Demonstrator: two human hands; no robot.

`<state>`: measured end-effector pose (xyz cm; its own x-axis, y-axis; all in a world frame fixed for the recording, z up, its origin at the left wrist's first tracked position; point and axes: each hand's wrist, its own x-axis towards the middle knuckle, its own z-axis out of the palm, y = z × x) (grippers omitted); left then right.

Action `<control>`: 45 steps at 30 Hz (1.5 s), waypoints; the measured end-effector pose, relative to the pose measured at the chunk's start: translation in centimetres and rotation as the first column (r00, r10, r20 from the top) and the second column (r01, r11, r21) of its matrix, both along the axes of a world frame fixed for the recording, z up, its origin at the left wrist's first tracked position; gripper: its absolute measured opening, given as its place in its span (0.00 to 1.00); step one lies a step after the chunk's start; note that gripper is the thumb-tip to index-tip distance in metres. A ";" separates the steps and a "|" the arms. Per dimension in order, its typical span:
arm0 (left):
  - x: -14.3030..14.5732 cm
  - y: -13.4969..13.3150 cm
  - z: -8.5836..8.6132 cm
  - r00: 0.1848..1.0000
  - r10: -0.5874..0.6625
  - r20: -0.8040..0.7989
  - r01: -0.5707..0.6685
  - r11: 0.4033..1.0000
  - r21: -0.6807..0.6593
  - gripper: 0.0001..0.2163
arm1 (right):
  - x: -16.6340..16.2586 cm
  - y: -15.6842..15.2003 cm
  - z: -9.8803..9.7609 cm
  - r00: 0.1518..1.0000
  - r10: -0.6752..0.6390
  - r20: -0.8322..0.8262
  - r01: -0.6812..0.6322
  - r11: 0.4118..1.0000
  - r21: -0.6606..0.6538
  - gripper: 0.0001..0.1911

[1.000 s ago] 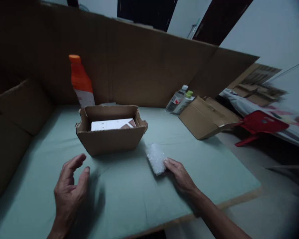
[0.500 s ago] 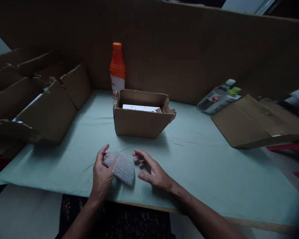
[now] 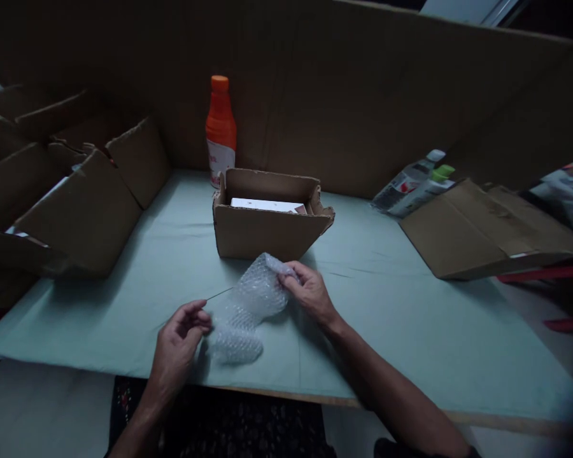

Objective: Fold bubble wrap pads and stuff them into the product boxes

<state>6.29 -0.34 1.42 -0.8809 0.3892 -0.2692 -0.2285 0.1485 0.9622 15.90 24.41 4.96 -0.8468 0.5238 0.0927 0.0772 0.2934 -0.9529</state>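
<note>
A strip of clear bubble wrap [image 3: 246,308] is stretched out above the pale green table top [image 3: 386,318], partly unrolled. My left hand [image 3: 179,340] pinches its near, lower end. My right hand [image 3: 308,289] grips its far, upper end, fingers closed on the plastic. Just behind the wrap stands a small open cardboard box [image 3: 270,219] with a white packet [image 3: 267,205] lying inside.
An orange bottle [image 3: 220,130] stands behind the box against a tall cardboard wall. Torn cardboard boxes [image 3: 76,203] pile up at the left. Two plastic bottles [image 3: 415,181] and a flat cardboard piece [image 3: 487,232] lie at the right. The table's front edge runs just below my hands.
The folded bubble wrap went from my right hand on the table to both hands and has been pulled open into a long strip. The view swung left.
</note>
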 end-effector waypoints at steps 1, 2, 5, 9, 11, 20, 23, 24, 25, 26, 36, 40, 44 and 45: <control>0.0 -0.4 0.2 0.998 0.017 -0.058 -0.019 0.999 -0.034 0.21 | -0.4 0.1 0.3 0.999 0.032 0.005 -0.032 1.000 -0.001 0.07; 0.0 -0.5 0.5 0.989 0.027 -0.144 -0.036 0.997 -0.063 0.19 | -0.7 0.1 0.5 0.997 0.077 0.015 -0.077 0.997 -0.002 0.07; -0.1 0.7 1.5 0.864 -0.069 -0.499 0.011 0.993 -0.118 0.15 | -1.8 -0.5 0.7 0.971 0.228 0.066 -0.231 0.972 0.033 0.08; 0.2 3.3 0.9 0.534 -0.357 -0.767 0.221 0.934 -0.282 0.13 | -3.4 0.2 -0.1 0.957 0.249 0.151 -0.276 0.942 0.191 0.10; 0.7 3.7 -0.2 0.426 -0.490 -0.761 0.267 0.872 -0.411 0.12 | -4.2 1.4 -0.9 0.975 0.164 0.152 -0.199 0.946 0.255 0.11; 3.1 1.4 -1.9 0.390 -0.542 -0.744 0.262 0.840 -0.475 0.13 | -9.0 7.6 -3.1 0.992 -0.023 0.127 -0.024 0.932 0.361 0.10; 3.5 0.9 -1.7 0.368 -0.541 -0.756 0.266 0.841 -0.472 0.17 | -9.8 8.3 -3.6 0.992 -0.033 0.120 -0.015 0.924 0.382 0.09; 3.6 0.6 -1.7 0.359 -0.544 -0.758 0.268 0.838 -0.475 0.18 | -9.4 8.1 -3.7 0.993 -0.028 0.114 -0.018 0.922 0.387 0.09; 3.6 0.3 -1.7 0.350 -0.550 -0.758 0.270 0.834 -0.480 0.20 | -8.9 7.9 -3.8 0.994 -0.024 0.105 -0.020 0.920 0.391 0.08; 3.6 -0.2 -1.8 0.341 -0.559 -0.756 0.276 0.828 -0.488 0.21 | -8.1 7.6 -3.8 0.995 -0.021 0.093 -0.018 0.918 0.397 0.08; -2.8 3.5 0.5 0.592 -0.404 -0.698 0.239 0.914 -0.327 0.22 | -7.4 14.9 -1.9 0.916 -0.370 -0.152 0.398 0.881 0.257 0.31; -8.0 10.2 1.9 0.854 -0.158 -0.496 0.131 0.987 -0.089 0.31 | -10.1 15.8 -2.4 0.964 -0.234 -0.123 0.256 0.943 0.211 0.26; -10.6 14.7 2.0 0.887 -0.059 -0.458 0.099 0.993 0.063 0.22 | -9.1 14.0 -3.8 0.962 -0.246 -0.122 0.267 0.939 0.215 0.24; -11.1 15.4 2.0 0.885 -0.054 -0.463 0.093 0.994 0.062 0.20 | -8.6 13.6 -4.1 0.957 -0.263 -0.119 0.284 0.934 0.218 0.24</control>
